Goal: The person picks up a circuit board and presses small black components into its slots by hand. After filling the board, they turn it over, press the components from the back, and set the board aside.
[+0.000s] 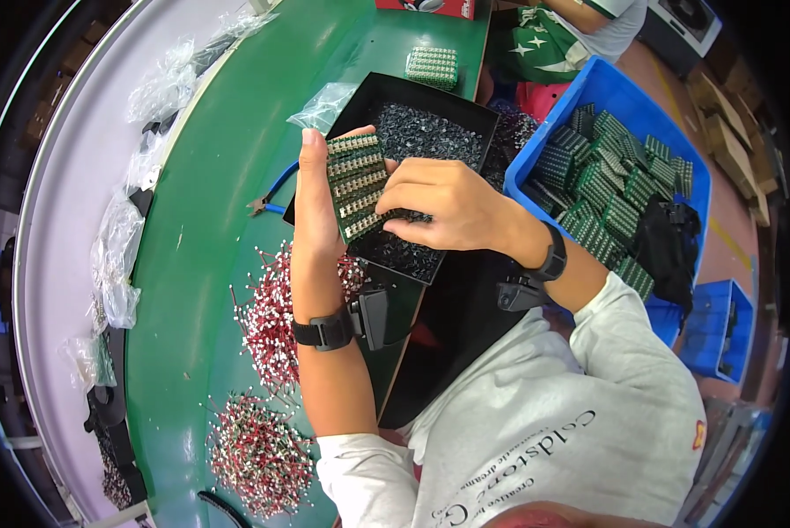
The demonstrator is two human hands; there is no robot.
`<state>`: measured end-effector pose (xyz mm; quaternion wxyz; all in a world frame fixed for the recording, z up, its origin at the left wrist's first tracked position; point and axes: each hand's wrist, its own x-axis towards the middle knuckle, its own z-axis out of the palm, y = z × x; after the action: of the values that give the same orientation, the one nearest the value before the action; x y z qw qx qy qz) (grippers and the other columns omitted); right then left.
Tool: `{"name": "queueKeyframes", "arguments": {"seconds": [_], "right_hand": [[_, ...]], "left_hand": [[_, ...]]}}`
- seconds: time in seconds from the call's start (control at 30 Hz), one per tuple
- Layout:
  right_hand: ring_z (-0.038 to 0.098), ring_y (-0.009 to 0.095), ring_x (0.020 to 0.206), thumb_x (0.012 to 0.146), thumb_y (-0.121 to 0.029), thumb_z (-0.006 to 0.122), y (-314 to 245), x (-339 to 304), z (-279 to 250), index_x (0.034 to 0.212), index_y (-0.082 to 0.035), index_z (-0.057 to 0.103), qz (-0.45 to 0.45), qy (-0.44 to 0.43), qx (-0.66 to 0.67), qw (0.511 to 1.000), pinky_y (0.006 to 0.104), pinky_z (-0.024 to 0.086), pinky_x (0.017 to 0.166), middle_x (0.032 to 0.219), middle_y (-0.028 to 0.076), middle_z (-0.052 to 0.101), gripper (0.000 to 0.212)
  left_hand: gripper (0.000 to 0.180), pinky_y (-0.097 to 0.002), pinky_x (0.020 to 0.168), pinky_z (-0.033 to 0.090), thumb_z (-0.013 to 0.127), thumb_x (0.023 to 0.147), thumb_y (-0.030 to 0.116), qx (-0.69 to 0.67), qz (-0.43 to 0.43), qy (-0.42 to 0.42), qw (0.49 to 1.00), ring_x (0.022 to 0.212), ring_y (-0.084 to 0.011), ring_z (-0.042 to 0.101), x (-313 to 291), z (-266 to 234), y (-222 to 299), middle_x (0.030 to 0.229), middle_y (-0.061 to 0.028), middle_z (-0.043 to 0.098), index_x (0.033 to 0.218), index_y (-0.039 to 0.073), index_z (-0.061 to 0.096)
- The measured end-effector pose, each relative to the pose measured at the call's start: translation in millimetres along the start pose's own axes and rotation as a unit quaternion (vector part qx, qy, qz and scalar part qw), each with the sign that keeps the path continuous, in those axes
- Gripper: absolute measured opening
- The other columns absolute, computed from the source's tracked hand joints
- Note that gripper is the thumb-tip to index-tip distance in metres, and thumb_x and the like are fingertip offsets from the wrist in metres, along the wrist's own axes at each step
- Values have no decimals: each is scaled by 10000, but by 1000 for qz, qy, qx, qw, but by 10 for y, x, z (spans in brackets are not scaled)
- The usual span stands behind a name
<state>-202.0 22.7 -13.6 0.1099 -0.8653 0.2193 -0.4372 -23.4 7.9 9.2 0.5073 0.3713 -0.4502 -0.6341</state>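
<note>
A green circuit board panel [356,183] with rows of small pale metal-like parts is held up over a black tray [370,95]. My left hand [317,207] grips it along its left side, thumb pointing up. From the right, my right hand [452,202] reaches in with curled fingers, thumb and fingertips together at the panel's lower right edge. Whatever lies between those fingertips is too small or hidden to make out. Small dark pieces [434,130] fill the tray below. Both wrists wear black straps with a device on them.
Blue-handled cutters [271,195] lie left of the tray. Two piles of short red-and-white wires [276,326] cover the near green table [170,352]. Farther off sit a stack of panels [432,67] and a clear bag [323,106]. A blue bin [520,167] holds many panels; beyond it, another person [610,26].
</note>
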Motion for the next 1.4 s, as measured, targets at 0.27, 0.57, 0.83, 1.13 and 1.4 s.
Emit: {"name": "queueKeyframes", "arguments": {"seconds": [0.27, 0.57, 0.83, 1.13, 1.4], "right_hand": [[649, 278, 768, 705, 21, 779, 72, -23, -58, 853, -42, 661, -23, 4, 54, 998, 379, 548, 739, 817, 80, 662, 199], [654, 283, 831, 707, 17, 756, 95, -18, -52, 871, -37, 663, 4, 2, 13, 1000, 372, 549, 749, 841, 90, 658, 196], [647, 277, 779, 707, -1, 765, 102, -72, -155, 891, -28, 669, 40, 12, 48, 998, 349, 535, 715, 840, 88, 666, 209], [662, 275, 819, 725, -32, 796, 68, -82, -128, 1001, -31, 680, 44, 17, 18, 999, 355, 543, 720, 919, 105, 664, 299], [669, 293, 925, 759, -208, 851, -102, 22, -1, 1182, -5, 649, 68, 101, 21, 992, 364, 545, 746, 1042, 110, 665, 510]], "left_hand": [[814, -327, 666, 599, 381, 972, 694, -16, -6, -24, 1000, 730, -218, 701, -14, -28, -8, 907, -172, 704, 1256, -44, 576], [846, -326, 667, 618, 354, 961, 726, -46, -16, -25, 998, 745, -224, 721, 27, -51, -4, 906, -177, 714, 1259, -35, 572], [886, -347, 664, 622, 336, 949, 750, -56, -13, -47, 997, 743, -242, 725, -2, -73, -1, 919, -193, 717, 1281, -42, 552], [872, -369, 699, 625, 283, 971, 731, -106, -11, -65, 992, 794, -274, 726, 10, -92, 1, 969, -221, 715, 1311, -34, 527], [773, -380, 740, 602, 374, 992, 674, -35, 41, 5, 999, 895, -232, 679, 15, -31, -30, 1042, -169, 650, 1333, -11, 483]]}}
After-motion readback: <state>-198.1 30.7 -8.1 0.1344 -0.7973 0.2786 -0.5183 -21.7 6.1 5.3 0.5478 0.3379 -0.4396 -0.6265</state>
